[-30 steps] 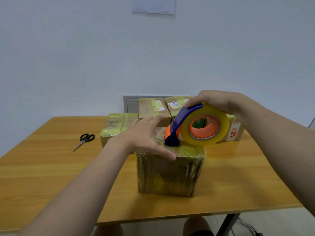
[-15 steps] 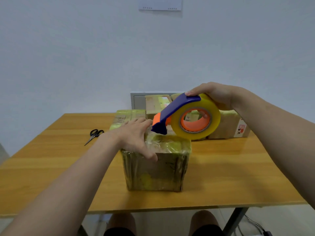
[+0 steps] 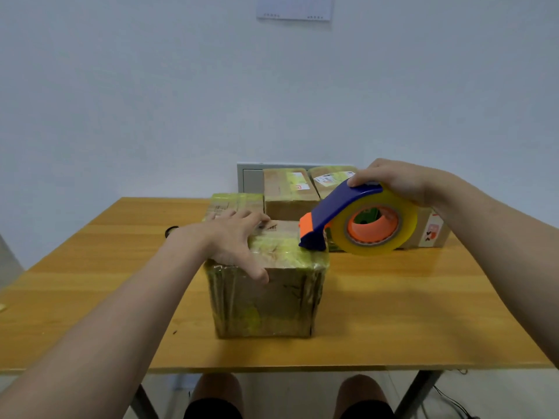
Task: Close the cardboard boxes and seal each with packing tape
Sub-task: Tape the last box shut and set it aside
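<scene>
We are recording the left hand (image 3: 236, 243) lying palm-down on top of the front box (image 3: 266, 300), with the forearm reaching in from the lower left. Its fingers are spreading flat across the taped lid and the thumb is hanging over the front upper edge; it is pressing, not gripping.

The right hand (image 3: 396, 179) is coming in from the right and curling its fingers over the blue handle of the tape dispenser (image 3: 341, 207), gripping it from above. The dispenser's orange-tipped nose is touching the right rear part of the box top. Its yellowish tape roll (image 3: 375, 246) is hanging past the box's right edge, above the desk (image 3: 393, 313).

The front box is standing closed near the middle of the desk, wrapped in glossy yellowish tape. A dark printed mark near the left fingertips is proving too small to read.

Behind it, a taped box (image 3: 233, 202) is sitting just beyond the left hand. Two labelled boxes (image 3: 287, 192) are standing against the wall. A right-hand box (image 3: 429, 231) is showing a white label with a red mark. None of this writing is reading clearly.

A black scissors handle (image 3: 171, 230) is showing beside the left wrist.
</scene>
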